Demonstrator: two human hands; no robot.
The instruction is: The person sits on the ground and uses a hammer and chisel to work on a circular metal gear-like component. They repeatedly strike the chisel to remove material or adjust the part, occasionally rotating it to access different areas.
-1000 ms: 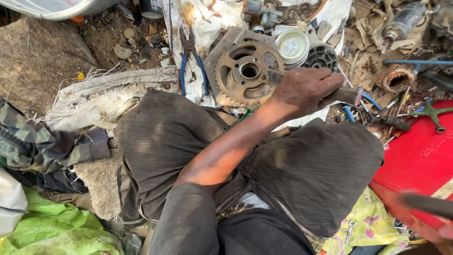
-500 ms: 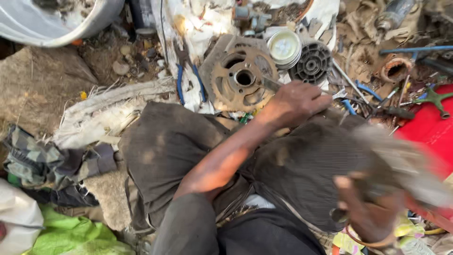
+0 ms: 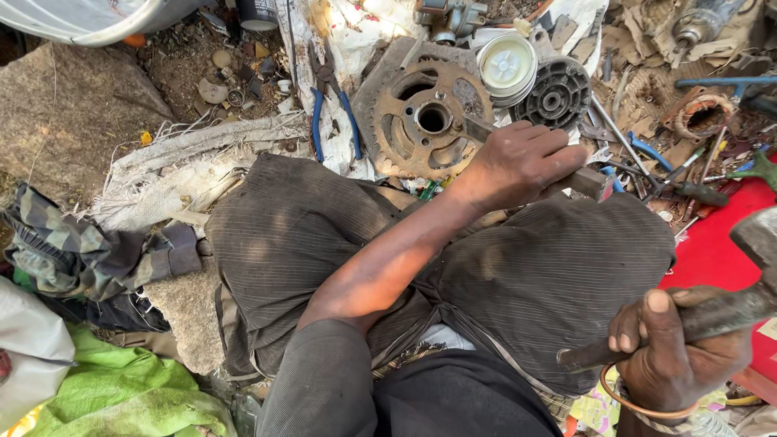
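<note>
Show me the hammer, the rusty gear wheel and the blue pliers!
hammer [image 3: 712,317]: head view, on its handle by the right hand.
rusty gear wheel [image 3: 405,137]: head view, on its flat face beside the hub.
blue pliers [image 3: 316,121]: head view, on the left blue handle.

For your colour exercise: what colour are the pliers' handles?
Blue; the pliers show clearly in the head view, lying left of the rusty sprocket.

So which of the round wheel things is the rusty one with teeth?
The big brown sprocket, right beside the left hand. The white round cap and the dark ribbed disc behind it have no teeth.
</note>
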